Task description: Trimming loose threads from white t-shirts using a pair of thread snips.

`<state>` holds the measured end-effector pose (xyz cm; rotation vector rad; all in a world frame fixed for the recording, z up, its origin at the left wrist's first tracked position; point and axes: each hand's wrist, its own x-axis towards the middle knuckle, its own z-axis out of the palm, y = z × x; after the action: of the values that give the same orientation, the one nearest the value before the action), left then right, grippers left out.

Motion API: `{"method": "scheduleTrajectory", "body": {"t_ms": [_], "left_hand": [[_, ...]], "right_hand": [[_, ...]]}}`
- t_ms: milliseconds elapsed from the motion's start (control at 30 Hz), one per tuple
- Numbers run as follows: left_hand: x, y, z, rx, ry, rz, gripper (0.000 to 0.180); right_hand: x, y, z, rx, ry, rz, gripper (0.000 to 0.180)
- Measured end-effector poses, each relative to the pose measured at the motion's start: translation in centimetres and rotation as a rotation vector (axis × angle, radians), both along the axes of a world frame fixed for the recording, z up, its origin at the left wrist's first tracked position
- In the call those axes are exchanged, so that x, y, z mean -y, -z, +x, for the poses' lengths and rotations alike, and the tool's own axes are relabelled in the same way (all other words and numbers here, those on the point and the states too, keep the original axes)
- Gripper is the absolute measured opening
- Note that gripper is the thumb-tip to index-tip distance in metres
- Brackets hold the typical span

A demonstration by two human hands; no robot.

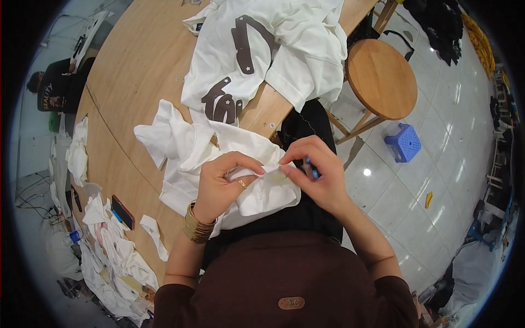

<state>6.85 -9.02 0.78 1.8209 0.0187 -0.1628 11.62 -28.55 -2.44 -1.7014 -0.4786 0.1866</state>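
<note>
Over my lap and the table's edge lies a white fabric garment (268, 199). My left hand (224, 183), with a ring and stacked gold bangles at the wrist, pinches a folded edge of it between thumb and fingers. Close beside it, my right hand (320, 175) pinches the same edge with thumb and forefinger. A small blue-handled tool (313, 168) is tucked in my right palm; its working end is hidden, so its kind does not show. The fabric between the two pinches is held up slightly.
A white garment with dark print (254, 44) covers the far part of the wooden table (136, 71). At left are a phone (122, 212), a white strip (155, 236) and piled white cloth (117, 246). Right stand a round wooden stool (381, 76) and a blue plastic stool (404, 143). Another person (63, 85) sits far left.
</note>
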Motion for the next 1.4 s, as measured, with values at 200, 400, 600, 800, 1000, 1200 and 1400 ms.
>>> {"method": "scheduleTrajectory", "body": {"t_ms": [200,400,600,800,1000,1200,1400], "left_hand": [[0.3,0.2,0.2,-0.124,-0.047,-0.159,0.016],[0.3,0.3,0.3,-0.128,-0.038,-0.135,0.016],[0.6,0.2,0.5,-0.149,-0.046,-0.166,0.016],[0.7,0.0,0.6,-0.179,-0.050,-0.182,0.013],[0.8,-0.2,0.6,-0.311,-0.042,-0.215,0.010],[-0.5,-0.3,0.7,-0.396,0.053,-0.055,0.012],[0.0,-0.1,-0.2,-0.149,-0.019,-0.056,0.008]], "right_hand": [[-0.1,0.3,-0.2,0.321,-0.023,-0.067,0.020],[0.1,-0.3,-0.2,0.196,0.046,-0.047,0.015],[0.5,-0.3,-0.1,0.133,0.126,-0.111,0.016],[0.8,-0.2,-0.1,0.009,0.028,-0.064,0.016],[0.5,0.2,-0.2,-0.102,-0.126,-0.019,0.012],[1.4,-0.3,-0.1,-0.511,-0.049,0.003,0.016],[1.4,-0.6,-0.5,-0.222,-0.002,0.027,0.010]]}}
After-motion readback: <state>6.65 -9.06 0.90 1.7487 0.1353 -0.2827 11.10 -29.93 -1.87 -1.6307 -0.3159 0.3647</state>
